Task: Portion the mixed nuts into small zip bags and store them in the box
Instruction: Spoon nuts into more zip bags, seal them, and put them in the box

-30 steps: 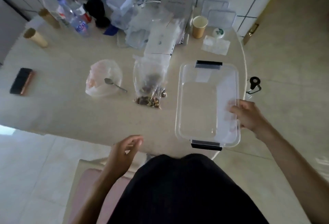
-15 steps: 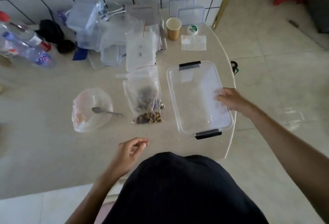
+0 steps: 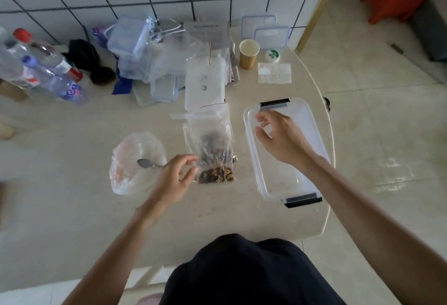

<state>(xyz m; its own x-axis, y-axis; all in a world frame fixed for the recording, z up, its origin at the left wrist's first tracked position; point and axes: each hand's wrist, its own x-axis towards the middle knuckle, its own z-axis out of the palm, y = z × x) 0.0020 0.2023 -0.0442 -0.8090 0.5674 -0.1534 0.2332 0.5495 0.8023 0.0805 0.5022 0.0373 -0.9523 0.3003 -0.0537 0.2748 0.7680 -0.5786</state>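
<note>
Both of your hands are hanging empty over the tabletop (image 3: 60,208): the left hand (image 3: 173,178), fingers loosely curled, is reaching toward the near corner of the bag of mixed nuts (image 3: 211,152), probably to lift it for portioning; the right hand (image 3: 281,139) is hovering spread above the clear box (image 3: 314,132), which is sitting uncovered just beside the bag, handy for storing. Small zip bags (image 3: 205,82) are lying just behind. Bottle labels are showing lettering too blurred for reading.

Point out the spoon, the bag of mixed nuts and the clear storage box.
spoon (image 3: 144,162), head view, its bowl.
bag of mixed nuts (image 3: 215,174), head view, the nuts.
clear storage box (image 3: 274,103), head view, far black latch.
</note>
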